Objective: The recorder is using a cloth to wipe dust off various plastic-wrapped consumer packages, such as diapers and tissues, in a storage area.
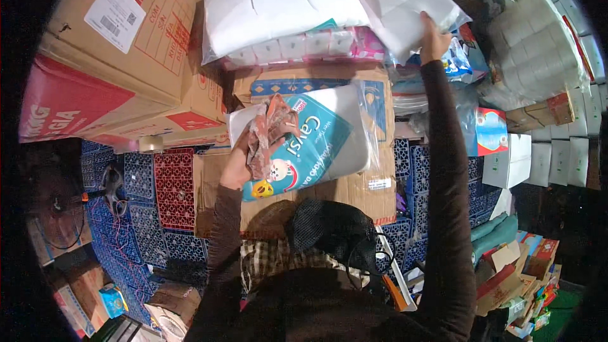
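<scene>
My left hand (237, 166) is closed round a crumpled reddish-brown cloth (258, 142). Both rest against a soft pack (323, 142) in clear plastic, teal and white with a cartoon animal printed on it. That pack lies slantwise over a flattened cardboard box in front of me. Stretched out to the far right, my right hand (436, 43) grips the edge of a plain white pack (402, 9) in clear wrap. Its fingers are bent over the pack's right side. Touching that pack on the left is another white wrapped pack (285, 3), lying flat on pink-and-white rolls.
Large cardboard boxes (158, 31) stack up at the left, with a tape roll (151, 144) near them. Wrapped white stacks (532, 50) and a small white box (506, 161) stand at the right. Blue plastic grating (136, 228) covers the floor. A black mesh cap (332, 231) is below the cardboard.
</scene>
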`<move>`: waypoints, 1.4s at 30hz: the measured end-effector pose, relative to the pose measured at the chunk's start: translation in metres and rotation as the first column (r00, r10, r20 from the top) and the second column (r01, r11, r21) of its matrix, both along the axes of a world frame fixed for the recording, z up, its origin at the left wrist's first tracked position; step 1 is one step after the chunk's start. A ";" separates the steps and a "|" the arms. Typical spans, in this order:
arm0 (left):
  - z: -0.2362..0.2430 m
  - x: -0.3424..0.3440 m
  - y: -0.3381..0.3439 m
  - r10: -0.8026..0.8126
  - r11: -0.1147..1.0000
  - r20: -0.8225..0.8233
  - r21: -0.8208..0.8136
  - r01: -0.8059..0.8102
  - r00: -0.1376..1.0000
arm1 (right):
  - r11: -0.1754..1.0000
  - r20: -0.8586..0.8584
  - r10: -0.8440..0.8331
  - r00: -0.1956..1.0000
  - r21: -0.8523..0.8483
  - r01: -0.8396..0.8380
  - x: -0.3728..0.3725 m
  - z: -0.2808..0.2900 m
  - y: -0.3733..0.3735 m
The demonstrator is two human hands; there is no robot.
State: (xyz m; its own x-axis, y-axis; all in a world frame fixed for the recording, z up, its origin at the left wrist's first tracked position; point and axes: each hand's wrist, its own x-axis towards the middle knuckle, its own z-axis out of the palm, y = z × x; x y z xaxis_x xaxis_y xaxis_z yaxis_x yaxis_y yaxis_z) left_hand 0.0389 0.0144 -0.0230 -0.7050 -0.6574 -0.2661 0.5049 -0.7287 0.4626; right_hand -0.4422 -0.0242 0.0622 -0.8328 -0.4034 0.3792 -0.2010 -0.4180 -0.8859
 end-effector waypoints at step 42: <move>0.006 0.004 0.001 0.021 0.992 -0.093 0.123 -0.009 0.995 | 0.676 -0.602 -0.266 0.752 0.439 0.591 -0.121 -0.001 0.125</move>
State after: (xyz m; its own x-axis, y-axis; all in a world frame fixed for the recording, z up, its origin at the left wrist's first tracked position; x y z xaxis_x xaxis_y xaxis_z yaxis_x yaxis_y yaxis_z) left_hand 0.0426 0.0156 -0.0167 -0.7209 -0.6349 -0.2779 0.5533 -0.7687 0.3208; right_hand -0.5632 0.1004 0.0617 -0.7548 -0.3117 0.5771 -0.6557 0.3791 -0.6529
